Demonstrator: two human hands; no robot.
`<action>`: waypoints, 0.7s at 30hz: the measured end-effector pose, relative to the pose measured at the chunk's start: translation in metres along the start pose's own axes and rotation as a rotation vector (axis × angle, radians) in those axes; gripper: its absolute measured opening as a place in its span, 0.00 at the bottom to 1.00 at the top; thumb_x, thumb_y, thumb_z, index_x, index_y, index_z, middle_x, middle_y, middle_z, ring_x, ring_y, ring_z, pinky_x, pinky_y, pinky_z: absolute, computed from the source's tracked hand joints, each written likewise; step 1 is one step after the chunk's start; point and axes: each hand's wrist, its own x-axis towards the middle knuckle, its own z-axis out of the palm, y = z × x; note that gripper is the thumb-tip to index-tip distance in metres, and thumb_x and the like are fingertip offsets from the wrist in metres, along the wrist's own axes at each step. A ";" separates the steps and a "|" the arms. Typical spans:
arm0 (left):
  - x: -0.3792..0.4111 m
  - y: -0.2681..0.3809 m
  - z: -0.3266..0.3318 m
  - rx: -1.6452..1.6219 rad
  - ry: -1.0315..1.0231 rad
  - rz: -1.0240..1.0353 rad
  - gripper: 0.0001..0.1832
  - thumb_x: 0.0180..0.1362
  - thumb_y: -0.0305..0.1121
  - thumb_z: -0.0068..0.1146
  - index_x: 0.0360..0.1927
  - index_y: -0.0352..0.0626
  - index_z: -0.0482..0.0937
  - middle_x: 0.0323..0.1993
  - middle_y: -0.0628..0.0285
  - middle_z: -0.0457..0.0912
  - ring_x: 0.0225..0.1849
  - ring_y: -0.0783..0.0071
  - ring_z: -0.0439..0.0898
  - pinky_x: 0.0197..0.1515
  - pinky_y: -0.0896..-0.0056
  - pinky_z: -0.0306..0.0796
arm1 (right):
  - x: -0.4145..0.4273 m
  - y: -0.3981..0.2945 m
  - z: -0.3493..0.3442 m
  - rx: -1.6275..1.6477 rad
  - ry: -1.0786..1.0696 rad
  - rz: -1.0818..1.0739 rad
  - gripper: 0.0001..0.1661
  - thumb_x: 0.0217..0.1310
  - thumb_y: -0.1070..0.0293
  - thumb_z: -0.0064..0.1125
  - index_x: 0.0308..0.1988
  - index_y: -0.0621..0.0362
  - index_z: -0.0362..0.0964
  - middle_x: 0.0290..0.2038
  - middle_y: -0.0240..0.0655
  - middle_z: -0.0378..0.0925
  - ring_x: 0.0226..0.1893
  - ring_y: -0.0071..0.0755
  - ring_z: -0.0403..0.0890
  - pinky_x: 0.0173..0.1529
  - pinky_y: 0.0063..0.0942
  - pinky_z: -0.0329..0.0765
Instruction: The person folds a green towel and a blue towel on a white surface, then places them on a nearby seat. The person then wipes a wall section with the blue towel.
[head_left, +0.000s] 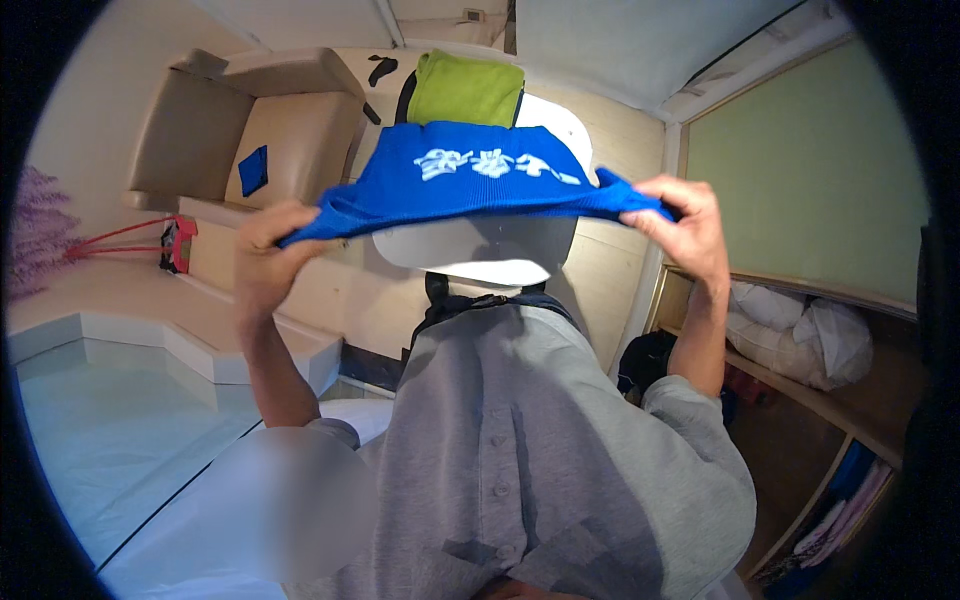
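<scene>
A blue ribbed knit fabric (480, 196) with a row of white markings is stretched between my two hands. My left hand (274, 259) pinches its left corner. At the other end my right hand (686, 221) grips the right corner, thumb and fingers closed on the cloth. The fabric's near edge sags slightly between them, and its far part lies over a white rounded tabletop or seat (562, 124). A folded lime-green cloth (469, 90) rests just beyond the blue fabric, on a dark item that is mostly hidden.
To the left stands a beige leather-like armchair (307, 135) with a small folded blue cloth (253, 171) on its seat. A black item (383, 70) lies on the floor behind. A red strapped bag (178, 244) sits left; shelves with white bundles (795, 330) are right.
</scene>
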 end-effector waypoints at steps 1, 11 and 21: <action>-0.008 -0.012 0.009 -0.040 -0.068 -0.079 0.05 0.51 0.22 0.67 0.33 0.35 0.85 0.26 0.63 0.79 0.30 0.75 0.76 0.35 0.71 0.69 | -0.007 0.004 0.008 0.042 -0.052 0.074 0.09 0.58 0.73 0.72 0.40 0.63 0.84 0.29 0.32 0.84 0.28 0.18 0.79 0.32 0.22 0.75; -0.084 -0.144 0.122 -0.144 -0.445 -0.661 0.06 0.57 0.31 0.70 0.31 0.39 0.87 0.23 0.68 0.78 0.27 0.77 0.74 0.34 0.72 0.70 | -0.071 0.140 0.122 0.124 -0.292 0.519 0.10 0.59 0.66 0.72 0.34 0.62 0.83 0.23 0.30 0.77 0.26 0.21 0.72 0.32 0.29 0.70; -0.096 -0.155 0.138 -0.009 -0.351 -0.660 0.14 0.58 0.34 0.70 0.25 0.35 0.81 0.19 0.59 0.76 0.23 0.73 0.70 0.32 0.61 0.69 | -0.062 0.140 0.130 -0.002 -0.285 0.505 0.12 0.59 0.67 0.71 0.35 0.66 0.82 0.26 0.37 0.80 0.27 0.24 0.76 0.34 0.31 0.74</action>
